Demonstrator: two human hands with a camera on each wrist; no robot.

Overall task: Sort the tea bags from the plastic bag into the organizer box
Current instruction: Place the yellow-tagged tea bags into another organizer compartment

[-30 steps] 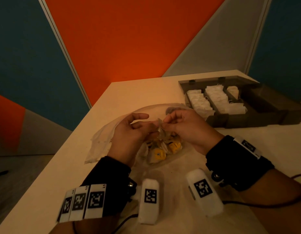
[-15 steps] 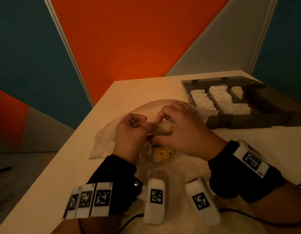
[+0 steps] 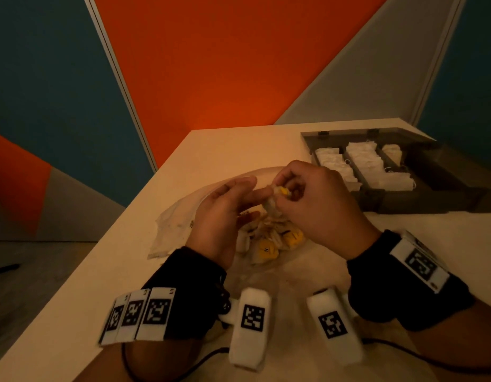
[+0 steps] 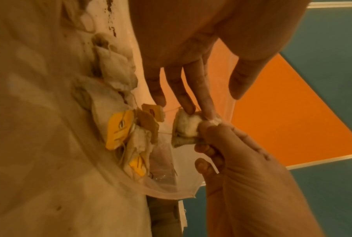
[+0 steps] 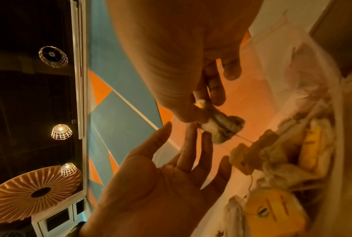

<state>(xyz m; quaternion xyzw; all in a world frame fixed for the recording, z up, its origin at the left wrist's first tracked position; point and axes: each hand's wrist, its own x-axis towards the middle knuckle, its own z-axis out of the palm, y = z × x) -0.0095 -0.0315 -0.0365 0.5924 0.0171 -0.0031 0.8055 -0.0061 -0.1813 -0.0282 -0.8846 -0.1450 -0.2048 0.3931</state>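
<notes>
One tea bag [image 4: 186, 126] is pinched in my right hand [image 3: 318, 205], thumb and curled fingers pressed together on its crumpled paper, with its yellow tag tucked up against my fingertips. My left hand [image 3: 225, 213] lies just beside that grip, fingers straight and spread, two fingertips [image 4: 188, 104] touching the bag's upper edge and holding nothing. The bag hangs between my two hands, above the open plastic bag [image 3: 178, 224] lying on the table [image 3: 216, 150].

A thin string [image 5: 245, 139] runs from the held bag, away from my right grip, down toward the heap of other tea bags [image 3: 269, 238] directly beneath; I judge it is still caught there, though where it ends I cannot tell. That line is what the coming move turns on: the tangle lies below and toward my body, while the organizer box [image 3: 398, 197] lies beyond my right grip, further out and to its right, lid open, two of its compartments well filled with white bags. The right hand is the nearer one to the box and already has the bag, so I expect it to carry, while the left steadies the heap or frees the string. If I pull straight for the box, the string could drag others out.
</notes>
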